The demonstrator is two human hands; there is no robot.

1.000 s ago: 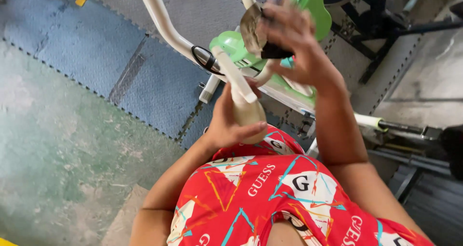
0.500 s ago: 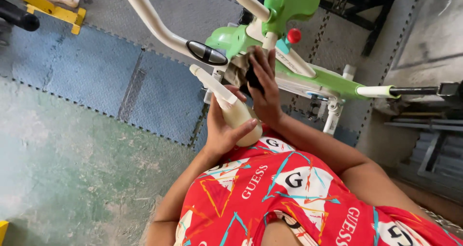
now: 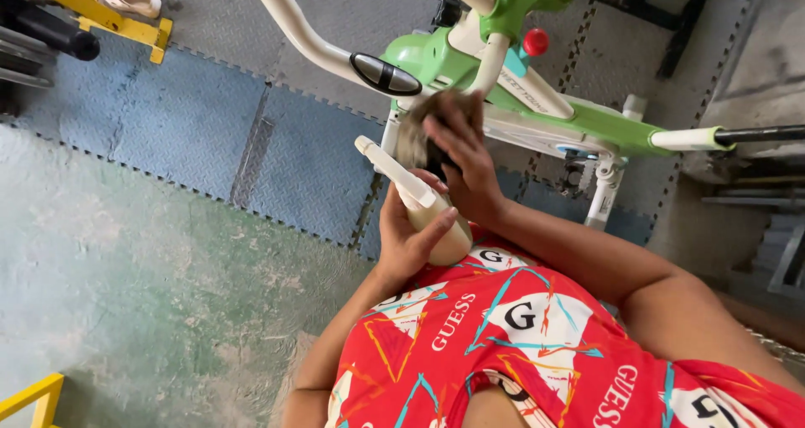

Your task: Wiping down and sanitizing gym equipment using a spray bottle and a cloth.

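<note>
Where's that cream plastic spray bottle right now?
In the head view, the cream plastic spray bottle sits centre frame in the left hand, just below the right hand and the green-and-white exercise bike.

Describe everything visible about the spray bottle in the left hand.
The spray bottle is cream-coloured, plastic by its look, with a rounded body and a long white trigger head pointing up and left toward the green exercise bike. The left hand grips its body, holding it tilted near the chest. Its contents cannot be seen.

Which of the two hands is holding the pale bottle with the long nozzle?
The left hand, the one nearer the red shirt, grips the pale bottle. The right hand is higher up, pressing a dark rag against the green exercise bike.
</note>
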